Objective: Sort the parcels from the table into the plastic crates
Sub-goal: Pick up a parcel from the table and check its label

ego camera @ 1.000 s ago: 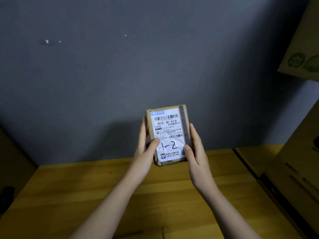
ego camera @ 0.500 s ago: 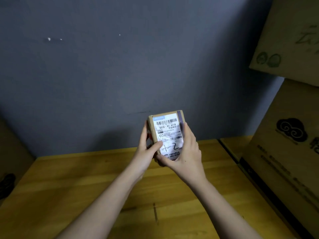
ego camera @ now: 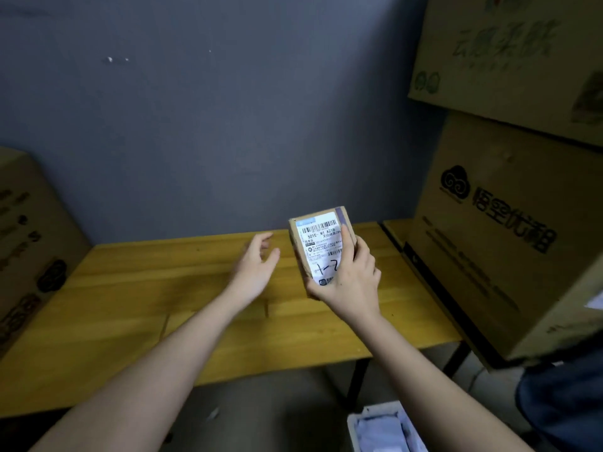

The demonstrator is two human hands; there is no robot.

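A small brown cardboard parcel with a white shipping label, handwritten "1-2", is held upright above the wooden table. My right hand grips it from the right side and below. My left hand hovers apart from the parcel on its left, fingers spread and holding nothing. At the bottom edge, below the table's front, a pale plastic crate shows its corner with light-coloured packets inside.
Two large cardboard boxes are stacked at the right, the lower one resting on the table's right end. Another large carton stands at the left. A grey wall runs behind the table. The floor shows below the front edge.
My left hand has let go of the parcel and moved left. The right hand alone now holds it. The view has tilted down, showing the table's front edge and the crate.
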